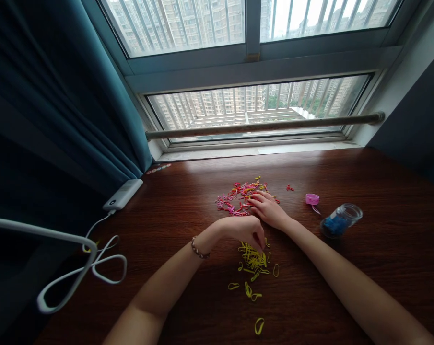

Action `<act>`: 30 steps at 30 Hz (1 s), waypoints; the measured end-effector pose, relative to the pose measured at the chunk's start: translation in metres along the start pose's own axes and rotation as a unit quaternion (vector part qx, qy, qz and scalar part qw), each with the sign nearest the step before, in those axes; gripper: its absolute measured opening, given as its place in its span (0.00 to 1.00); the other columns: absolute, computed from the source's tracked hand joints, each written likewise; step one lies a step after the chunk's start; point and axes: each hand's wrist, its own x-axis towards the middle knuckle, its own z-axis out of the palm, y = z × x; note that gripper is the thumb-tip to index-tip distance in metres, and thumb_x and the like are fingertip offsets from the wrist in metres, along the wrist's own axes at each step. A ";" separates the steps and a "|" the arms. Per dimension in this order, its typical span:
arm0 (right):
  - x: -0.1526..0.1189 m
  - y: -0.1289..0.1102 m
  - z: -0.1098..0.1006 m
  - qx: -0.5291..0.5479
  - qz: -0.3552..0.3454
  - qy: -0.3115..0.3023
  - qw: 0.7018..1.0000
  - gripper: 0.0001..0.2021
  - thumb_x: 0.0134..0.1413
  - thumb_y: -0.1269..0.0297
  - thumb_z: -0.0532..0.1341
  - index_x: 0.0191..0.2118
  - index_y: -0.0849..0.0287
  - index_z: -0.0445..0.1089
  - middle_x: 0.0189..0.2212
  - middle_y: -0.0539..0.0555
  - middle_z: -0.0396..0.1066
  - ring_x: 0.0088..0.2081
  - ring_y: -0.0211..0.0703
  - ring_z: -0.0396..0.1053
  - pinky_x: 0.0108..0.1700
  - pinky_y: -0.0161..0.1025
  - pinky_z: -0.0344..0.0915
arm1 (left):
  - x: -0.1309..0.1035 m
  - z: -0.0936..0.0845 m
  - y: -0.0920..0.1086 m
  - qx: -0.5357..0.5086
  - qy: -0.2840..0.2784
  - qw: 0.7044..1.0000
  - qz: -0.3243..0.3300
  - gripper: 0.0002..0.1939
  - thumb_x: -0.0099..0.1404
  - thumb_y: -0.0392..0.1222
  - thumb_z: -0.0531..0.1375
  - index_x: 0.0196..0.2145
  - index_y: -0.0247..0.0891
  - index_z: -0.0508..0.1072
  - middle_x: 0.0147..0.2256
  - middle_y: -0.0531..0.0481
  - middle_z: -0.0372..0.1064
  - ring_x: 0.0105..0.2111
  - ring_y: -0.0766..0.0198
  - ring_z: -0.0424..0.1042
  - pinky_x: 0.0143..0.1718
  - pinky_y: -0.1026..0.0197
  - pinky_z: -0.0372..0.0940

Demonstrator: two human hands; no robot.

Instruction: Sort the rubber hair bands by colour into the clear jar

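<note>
Over a pile of yellow rubber bands [252, 258] hangs my left hand [247, 230], its fingers bent down and pressed together; what they hold, if anything, is hidden. My right hand [269, 208] lies with fingers spread at the right edge of a mixed pile of pink, red and yellow bands [234, 197], touching it. Several loose yellow bands [259, 326] are scattered nearer to me. A small red band cluster [290, 188] sits apart, to the right of the mixed pile.
On the right, a glass jar [341, 220] with blue contents lies tilted beside a pink ring-shaped item [312, 199]. A white power strip [123, 194] and white cable [109, 258] are on the left, by the blue curtain [105, 96]. The window [252, 57] is behind the wooden table [188, 182].
</note>
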 end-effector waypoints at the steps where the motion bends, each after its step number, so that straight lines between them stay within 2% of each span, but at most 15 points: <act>1: 0.000 0.000 0.000 -0.001 0.000 -0.003 1.000 0.16 0.56 0.62 0.52 0.50 0.57 0.64 0.50 0.56 0.63 0.56 0.50 0.50 0.56 0.51 0.50 | 0.000 -0.001 -0.003 0.007 0.007 1.000 -0.009 0.08 0.55 0.40 0.60 0.32 0.38 0.77 0.29 0.51 0.73 0.25 0.69 0.67 0.28 0.70 0.59; 3: 0.000 0.000 0.000 0.002 0.000 -0.004 1.000 0.16 0.57 0.63 0.51 0.50 0.57 0.64 0.49 0.56 0.64 0.56 0.49 0.50 0.56 0.50 0.49 | -0.003 -0.008 -0.012 0.035 0.058 0.997 -0.030 0.08 0.55 0.38 0.59 0.32 0.37 0.77 0.28 0.51 0.74 0.26 0.69 0.67 0.29 0.70 0.59; 5: 0.000 0.000 0.000 0.007 0.002 -0.001 1.000 0.16 0.57 0.63 0.50 0.50 0.58 0.64 0.49 0.56 0.64 0.56 0.49 0.51 0.56 0.50 0.50 | -0.007 -0.017 -0.022 0.081 0.155 0.983 -0.065 0.07 0.55 0.37 0.59 0.30 0.34 0.77 0.26 0.51 0.73 0.25 0.68 0.67 0.29 0.70 0.59; 7: -0.001 -0.002 -0.001 0.010 0.000 -0.001 1.000 0.15 0.57 0.64 0.50 0.49 0.57 0.65 0.49 0.56 0.64 0.56 0.48 0.51 0.55 0.50 0.50 | -0.009 -0.024 -0.034 0.132 0.279 0.944 -0.115 0.08 0.56 0.37 0.57 0.29 0.33 0.76 0.25 0.50 0.73 0.26 0.68 0.67 0.29 0.69 0.59; 9: -0.001 -0.004 -0.001 0.011 -0.006 -0.002 1.000 0.15 0.57 0.65 0.50 0.48 0.56 0.65 0.49 0.55 0.65 0.56 0.49 0.52 0.55 0.50 0.50 | -0.010 -0.028 -0.048 0.182 0.394 0.887 -0.154 0.08 0.56 0.36 0.56 0.30 0.34 0.76 0.28 0.49 0.72 0.28 0.67 0.67 0.31 0.68 0.59; 11: -0.001 -0.005 -0.001 0.015 -0.015 -0.001 1.000 0.15 0.57 0.65 0.50 0.48 0.56 0.65 0.49 0.54 0.65 0.55 0.49 0.52 0.55 0.50 0.50 | -0.010 -0.028 -0.062 0.228 0.457 0.843 -0.170 0.08 0.56 0.35 0.56 0.31 0.36 0.76 0.31 0.48 0.72 0.31 0.65 0.67 0.34 0.66 0.60; 13: -0.001 -0.007 0.000 0.028 -0.016 0.008 0.999 0.15 0.57 0.66 0.50 0.48 0.57 0.65 0.47 0.55 0.66 0.55 0.49 0.53 0.54 0.50 0.51 | -0.010 -0.027 -0.074 0.265 0.473 0.823 -0.168 0.08 0.55 0.34 0.57 0.30 0.36 0.76 0.33 0.47 0.71 0.33 0.63 0.67 0.36 0.64 0.61; 17: 0.003 -0.007 -0.002 0.097 0.003 0.057 0.994 0.14 0.57 0.66 0.50 0.43 0.58 0.69 0.43 0.56 0.69 0.49 0.45 0.60 0.52 0.45 0.55 | -0.012 -0.027 -0.088 0.295 0.456 0.828 -0.140 0.09 0.57 0.32 0.55 0.31 0.38 0.75 0.33 0.49 0.71 0.34 0.64 0.67 0.39 0.63 0.62; 23: 0.004 -0.003 -0.015 0.194 0.151 0.193 0.950 0.13 0.55 0.62 0.51 0.33 0.60 0.72 0.32 0.56 0.72 0.35 0.43 0.68 0.39 0.38 0.62 | -0.013 -0.027 -0.089 0.307 0.456 0.825 -0.132 0.09 0.58 0.33 0.55 0.32 0.38 0.74 0.33 0.49 0.71 0.34 0.63 0.66 0.38 0.63 0.62; 27: 0.004 0.002 -0.018 0.232 0.239 0.209 0.920 0.15 0.52 0.58 0.53 0.32 0.62 0.73 0.26 0.55 0.73 0.27 0.41 0.67 0.30 0.36 0.61 | -0.012 -0.026 -0.089 0.308 0.456 0.825 -0.127 0.09 0.59 0.34 0.55 0.34 0.38 0.74 0.36 0.49 0.71 0.36 0.63 0.66 0.40 0.62 0.62; 30: 0.004 0.004 -0.016 0.257 0.256 0.206 0.909 0.16 0.52 0.57 0.53 0.32 0.62 0.73 0.27 0.55 0.73 0.27 0.42 0.68 0.30 0.35 0.61 | -0.012 -0.025 -0.088 0.318 0.441 0.831 -0.120 0.10 0.59 0.33 0.53 0.35 0.39 0.74 0.37 0.49 0.71 0.37 0.63 0.66 0.41 0.62 0.62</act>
